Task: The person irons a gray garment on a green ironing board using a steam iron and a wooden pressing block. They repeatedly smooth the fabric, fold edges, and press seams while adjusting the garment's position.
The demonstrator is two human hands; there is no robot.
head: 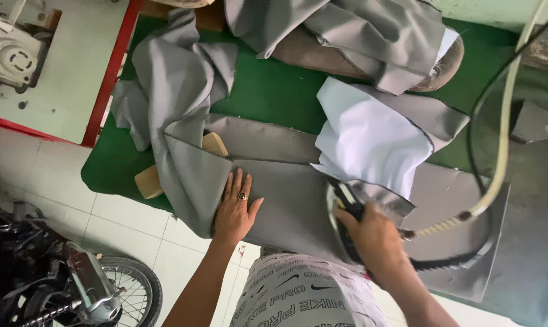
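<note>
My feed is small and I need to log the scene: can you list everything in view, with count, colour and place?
grey cloth: several pieces, grey, spread over the green table
white lining: one, white, folded back on the cloth at centre right
green table: one, green top with a red edge, fills the middle
wooden block: one, pale wood, under the cloth at the table's left edge
padded form: one, brown, top centre under cloth
iron: one, dark, on the cloth
hose and cable: one cream hose, one black cable, right side
sewing machine: one, white, top left
motorbike: one, dark, bottom left on the tiled floor
left hand: flat on the cloth, wears a ring
right hand: grips the iron
</note>
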